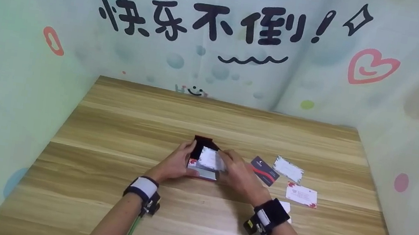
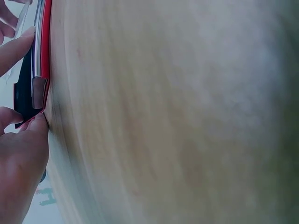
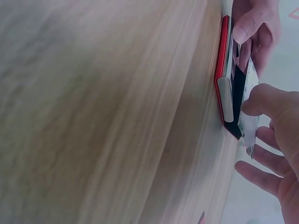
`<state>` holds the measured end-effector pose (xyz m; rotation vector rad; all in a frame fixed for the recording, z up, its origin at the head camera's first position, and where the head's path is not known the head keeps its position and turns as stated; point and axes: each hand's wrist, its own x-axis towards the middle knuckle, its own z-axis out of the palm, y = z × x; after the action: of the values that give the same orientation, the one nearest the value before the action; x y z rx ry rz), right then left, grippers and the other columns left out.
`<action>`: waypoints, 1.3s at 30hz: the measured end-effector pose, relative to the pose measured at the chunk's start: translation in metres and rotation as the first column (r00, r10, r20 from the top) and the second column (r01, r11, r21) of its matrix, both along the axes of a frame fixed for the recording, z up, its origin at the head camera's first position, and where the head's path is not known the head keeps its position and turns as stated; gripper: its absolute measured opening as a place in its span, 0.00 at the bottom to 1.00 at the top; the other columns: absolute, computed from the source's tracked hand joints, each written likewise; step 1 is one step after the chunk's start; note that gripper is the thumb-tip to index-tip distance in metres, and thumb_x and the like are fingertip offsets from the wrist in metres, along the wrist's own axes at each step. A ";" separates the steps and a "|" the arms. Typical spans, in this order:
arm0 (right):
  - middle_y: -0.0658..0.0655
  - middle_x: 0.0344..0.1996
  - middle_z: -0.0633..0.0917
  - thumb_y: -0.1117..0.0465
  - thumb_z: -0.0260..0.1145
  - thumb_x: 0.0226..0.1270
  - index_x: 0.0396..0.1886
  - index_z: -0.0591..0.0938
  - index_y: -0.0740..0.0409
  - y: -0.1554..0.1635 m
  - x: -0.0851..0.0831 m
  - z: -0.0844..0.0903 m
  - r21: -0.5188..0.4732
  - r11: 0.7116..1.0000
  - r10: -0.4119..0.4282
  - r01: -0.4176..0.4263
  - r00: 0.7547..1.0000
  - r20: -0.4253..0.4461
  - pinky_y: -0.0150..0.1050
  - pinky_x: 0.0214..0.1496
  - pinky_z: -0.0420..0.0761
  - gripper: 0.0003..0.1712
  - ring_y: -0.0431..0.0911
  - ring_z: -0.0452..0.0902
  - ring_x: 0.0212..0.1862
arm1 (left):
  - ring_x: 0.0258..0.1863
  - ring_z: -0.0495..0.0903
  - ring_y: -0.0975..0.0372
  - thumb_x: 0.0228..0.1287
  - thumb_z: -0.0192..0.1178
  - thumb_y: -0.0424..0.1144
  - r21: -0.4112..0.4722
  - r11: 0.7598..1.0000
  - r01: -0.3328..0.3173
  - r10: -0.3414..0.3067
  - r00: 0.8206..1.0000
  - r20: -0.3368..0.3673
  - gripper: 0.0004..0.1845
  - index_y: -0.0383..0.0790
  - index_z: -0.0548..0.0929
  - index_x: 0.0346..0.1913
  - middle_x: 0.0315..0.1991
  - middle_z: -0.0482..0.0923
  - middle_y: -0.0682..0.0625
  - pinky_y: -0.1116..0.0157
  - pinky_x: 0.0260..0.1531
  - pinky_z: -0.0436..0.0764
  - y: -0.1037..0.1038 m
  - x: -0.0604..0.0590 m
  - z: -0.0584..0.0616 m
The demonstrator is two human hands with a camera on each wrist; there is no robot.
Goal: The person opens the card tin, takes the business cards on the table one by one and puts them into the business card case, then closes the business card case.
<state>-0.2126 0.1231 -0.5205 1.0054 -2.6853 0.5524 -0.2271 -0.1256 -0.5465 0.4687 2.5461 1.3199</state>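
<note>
A card case (image 1: 198, 146) stands with its lid raised in the middle of the table, red outside and black inside in the wrist views. My left hand (image 1: 176, 163) grips it from the left, the thumb lying over the front and the fingers at the lid side. A card with red flowers shows at the case's left corner. My right hand (image 1: 243, 177) pinches a white business card (image 1: 210, 159) with a leafy border, tilted over the open case. In the right wrist view the thumb presses on this card (image 3: 251, 114), with fingers behind it.
To the right lie a dark card with a red stripe (image 1: 266, 172), a leafy-bordered white card (image 1: 288, 170) and a white card with red flowers (image 1: 301, 194). Something white (image 1: 286, 207) is partly hidden behind the right wrist strap. Printed cloth walls (image 1: 200, 67) stand around the table.
</note>
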 end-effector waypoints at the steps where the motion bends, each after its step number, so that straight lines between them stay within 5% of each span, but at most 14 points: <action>1: 0.64 0.56 0.81 0.65 0.75 0.52 0.66 0.75 0.66 -0.002 0.000 0.000 0.003 1.000 0.002 -0.002 1.000 0.006 0.45 0.55 0.86 0.39 0.55 0.82 0.53 | 0.77 0.55 0.41 0.49 0.78 0.42 -0.001 1.000 0.000 0.000 1.000 -0.004 0.60 0.34 0.49 0.79 0.77 0.51 0.31 0.50 0.78 0.55 0.000 0.000 0.000; 18: 0.65 0.56 0.81 0.68 0.73 0.55 0.64 0.77 0.67 -0.020 -0.008 0.001 0.007 0.999 0.049 -0.049 0.999 0.003 0.44 0.58 0.85 0.33 0.56 0.82 0.55 | 0.76 0.57 0.42 0.49 0.78 0.42 -0.008 1.000 0.003 -0.003 1.000 -0.017 0.60 0.34 0.49 0.79 0.76 0.53 0.30 0.52 0.78 0.56 0.000 -0.002 0.001; 29: 0.65 0.56 0.81 0.67 0.73 0.58 0.62 0.78 0.68 -0.026 -0.012 -0.004 -0.002 0.998 0.058 -0.058 0.994 0.090 0.46 0.61 0.83 0.31 0.57 0.81 0.56 | 0.75 0.59 0.42 0.49 0.77 0.44 -0.044 0.999 -0.003 0.002 1.000 -0.017 0.60 0.35 0.50 0.79 0.75 0.55 0.30 0.51 0.78 0.58 0.001 -0.002 -0.001; 39: 0.66 0.53 0.81 0.66 0.72 0.58 0.58 0.81 0.66 -0.029 -0.014 -0.009 0.008 0.997 0.079 -0.079 0.995 0.054 0.48 0.57 0.84 0.26 0.58 0.81 0.53 | 0.77 0.56 0.43 0.48 0.79 0.42 0.039 0.999 0.000 0.000 1.000 0.005 0.61 0.31 0.49 0.79 0.76 0.54 0.31 0.52 0.78 0.55 0.000 0.000 0.002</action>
<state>-0.2268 0.0945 -0.5292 1.1194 -2.7068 0.5902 -0.2267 -0.1260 -0.5449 0.4726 2.5205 1.3708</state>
